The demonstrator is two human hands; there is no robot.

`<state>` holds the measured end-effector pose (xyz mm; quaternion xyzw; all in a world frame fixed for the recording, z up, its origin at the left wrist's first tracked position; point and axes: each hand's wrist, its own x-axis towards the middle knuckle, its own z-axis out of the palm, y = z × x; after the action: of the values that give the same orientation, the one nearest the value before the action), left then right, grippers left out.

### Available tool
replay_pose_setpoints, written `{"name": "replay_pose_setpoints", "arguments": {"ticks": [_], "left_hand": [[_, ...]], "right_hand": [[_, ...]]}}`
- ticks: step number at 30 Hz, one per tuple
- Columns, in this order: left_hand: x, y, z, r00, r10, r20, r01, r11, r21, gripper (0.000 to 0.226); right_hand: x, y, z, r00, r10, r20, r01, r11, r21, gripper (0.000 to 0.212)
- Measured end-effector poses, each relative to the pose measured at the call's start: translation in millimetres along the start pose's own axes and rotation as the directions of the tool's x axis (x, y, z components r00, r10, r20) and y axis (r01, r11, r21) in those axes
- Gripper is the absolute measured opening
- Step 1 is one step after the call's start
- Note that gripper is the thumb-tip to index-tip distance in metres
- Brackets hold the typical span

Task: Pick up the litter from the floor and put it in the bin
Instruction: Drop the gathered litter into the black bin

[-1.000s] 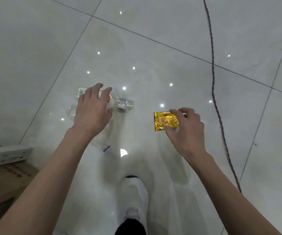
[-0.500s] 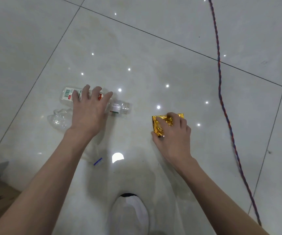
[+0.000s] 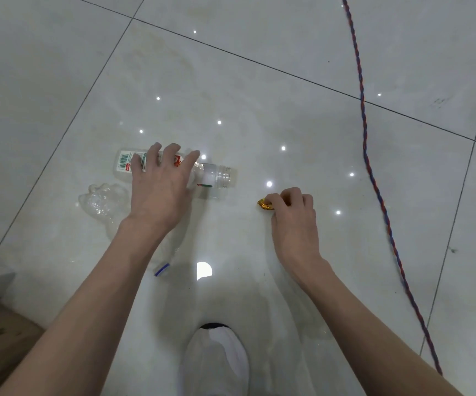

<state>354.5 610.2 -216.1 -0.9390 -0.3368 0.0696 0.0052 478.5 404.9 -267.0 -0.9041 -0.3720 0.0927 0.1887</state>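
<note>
Glossy pale tiled floor (image 3: pixel 259 81) bears twisted cable (image 3: pixel 368 155).

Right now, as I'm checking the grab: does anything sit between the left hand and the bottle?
Nothing visible does. The left hand is spread directly over the bottle; the crumpled clear plastic lies beside it, not between.

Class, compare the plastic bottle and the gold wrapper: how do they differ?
The plastic bottle is clear; the gold wrapper is shiny foil. The bottle lies stretched out under the open left hand; the wrapper is crumpled small, pinched by the right hand. Both are litter.
</note>
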Motion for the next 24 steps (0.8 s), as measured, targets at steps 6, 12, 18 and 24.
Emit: {"name": "replay_pose_setpoints", "arguments": {"ticks": [6, 12, 18, 24], "left_hand": [[-6.1, 7.2, -13.5, 1.0, 0.028, -0.007, -0.028, 1.0, 0.004, 0.066], [-19.5, 19.8, -74.4, 0.998, 0.041, 0.047, -0.041, 0.999, 0.002, 0.077], [-48.1, 50.8, -200.7, 0.986, 0.134, 0.094, -0.134, 0.991, -0.01, 0.078], [-65.0, 92.6, -356.3, 0.968, 0.244, 0.063, -0.242, 0.969, -0.041, 0.078]], "right_hand": [[1.3, -2.0, -32.3, 1.0, 0.023, -0.017, -0.02, 0.987, 0.162, 0.054], [-2.2, -10.0, -116.1, 0.992, 0.08, -0.102, -0.035, 0.922, 0.385, 0.047], [-33.9, -39.9, -256.5, 0.961, 0.272, -0.045, -0.228, 0.876, 0.425, 0.042], [-62.9, -67.0, -416.0, 0.906, 0.415, -0.076, -0.336, 0.818, 0.467, 0.038]]}}
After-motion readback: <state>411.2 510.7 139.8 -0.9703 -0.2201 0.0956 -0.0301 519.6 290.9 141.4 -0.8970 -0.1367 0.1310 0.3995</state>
